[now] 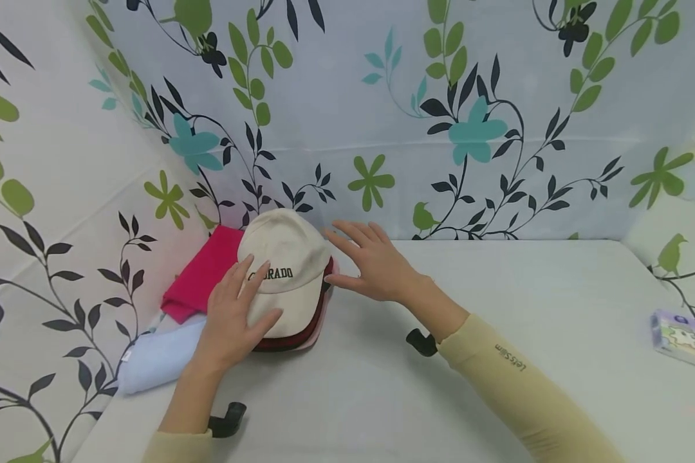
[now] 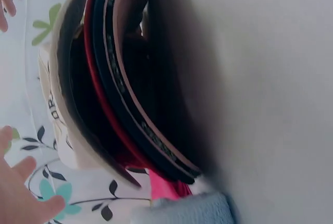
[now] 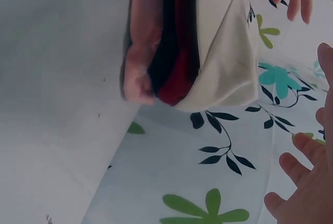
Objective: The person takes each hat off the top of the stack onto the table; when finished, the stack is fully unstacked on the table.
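Note:
A cream cap [image 1: 292, 308] with dark lettering tops a stack of several nested caps, brim toward me. Below it in the left wrist view are the brims of a red cap [image 2: 99, 86], a dark navy cap and a pink cap [image 2: 132, 88]. My left hand [image 1: 231, 325] hovers over the stack's left side, fingers spread, partly hiding the lettering. To the right of the crown is my right hand [image 1: 373, 263], also with spread fingers. Both wrist views show the hands [image 2: 26, 195] [image 3: 307, 182] apart from the caps, holding nothing.
Left of the caps lie a folded bright pink cloth [image 1: 199, 276] and a rolled light blue cloth [image 1: 159, 360]. A small purple packet [image 1: 679, 337] lies at the table's right. The white table [image 1: 376, 399] meets leaf-patterned curtains [image 1: 336, 83] behind and at the sides.

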Available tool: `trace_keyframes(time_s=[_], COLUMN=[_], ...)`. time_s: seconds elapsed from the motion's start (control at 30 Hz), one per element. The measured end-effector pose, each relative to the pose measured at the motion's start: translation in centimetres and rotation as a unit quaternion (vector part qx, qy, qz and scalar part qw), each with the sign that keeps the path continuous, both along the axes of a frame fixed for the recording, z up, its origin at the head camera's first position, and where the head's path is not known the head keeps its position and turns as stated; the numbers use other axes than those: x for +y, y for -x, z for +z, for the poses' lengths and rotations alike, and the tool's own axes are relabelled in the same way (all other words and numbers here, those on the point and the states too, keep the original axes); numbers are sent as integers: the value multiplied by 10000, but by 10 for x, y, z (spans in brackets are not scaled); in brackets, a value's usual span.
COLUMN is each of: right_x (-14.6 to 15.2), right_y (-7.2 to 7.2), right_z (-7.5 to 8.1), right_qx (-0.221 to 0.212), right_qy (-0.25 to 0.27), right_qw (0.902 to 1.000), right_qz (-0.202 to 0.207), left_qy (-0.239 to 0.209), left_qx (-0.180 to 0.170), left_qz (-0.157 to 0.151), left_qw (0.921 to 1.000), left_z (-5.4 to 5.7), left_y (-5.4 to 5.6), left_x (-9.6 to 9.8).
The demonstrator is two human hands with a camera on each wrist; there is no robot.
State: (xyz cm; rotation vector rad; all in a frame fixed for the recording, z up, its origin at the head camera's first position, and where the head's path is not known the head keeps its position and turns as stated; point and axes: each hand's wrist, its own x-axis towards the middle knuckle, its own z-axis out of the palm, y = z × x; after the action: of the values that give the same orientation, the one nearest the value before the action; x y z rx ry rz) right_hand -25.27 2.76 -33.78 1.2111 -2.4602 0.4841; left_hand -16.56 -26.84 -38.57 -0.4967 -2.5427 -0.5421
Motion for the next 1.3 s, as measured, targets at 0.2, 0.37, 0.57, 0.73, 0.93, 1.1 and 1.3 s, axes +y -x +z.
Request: trace_keyframes(time_s=[0.2,0.37,0.57,0.73,0.93,1.1,1.3], right_x=[-25,-37,-50,-60,-68,-73,-77], right_y=[9,15,24,30,36,39,44], right_z=[2,0,-6,-5,-6,-9,-13], right_qx=[-62,-125,-506,-960,-1308,-1579,-1692], right_qy=[135,250,301,402,378,399,531], right_qw=[9999,9996,9983,9942,9898,9851,9823], right_qz=[-56,27,-43,-265,-412,-553,-609], left_qy=[-129,-243,-443,-674,-750,-827,-875], left_qx=[-156,-504,-940,-1290,-1677,-1906,-2309], left_qz=[131,370,480,452,615,714,808], left_qw=[9997,9977,9934,9883,9811,9756,9657], left_z=[-4,-5,-6,-8,-11,-12,-9], left_y=[0,-2,-3,-1,-1,-4,0], left_x=[-13,-19,-29,-38,-48,-56,-63])
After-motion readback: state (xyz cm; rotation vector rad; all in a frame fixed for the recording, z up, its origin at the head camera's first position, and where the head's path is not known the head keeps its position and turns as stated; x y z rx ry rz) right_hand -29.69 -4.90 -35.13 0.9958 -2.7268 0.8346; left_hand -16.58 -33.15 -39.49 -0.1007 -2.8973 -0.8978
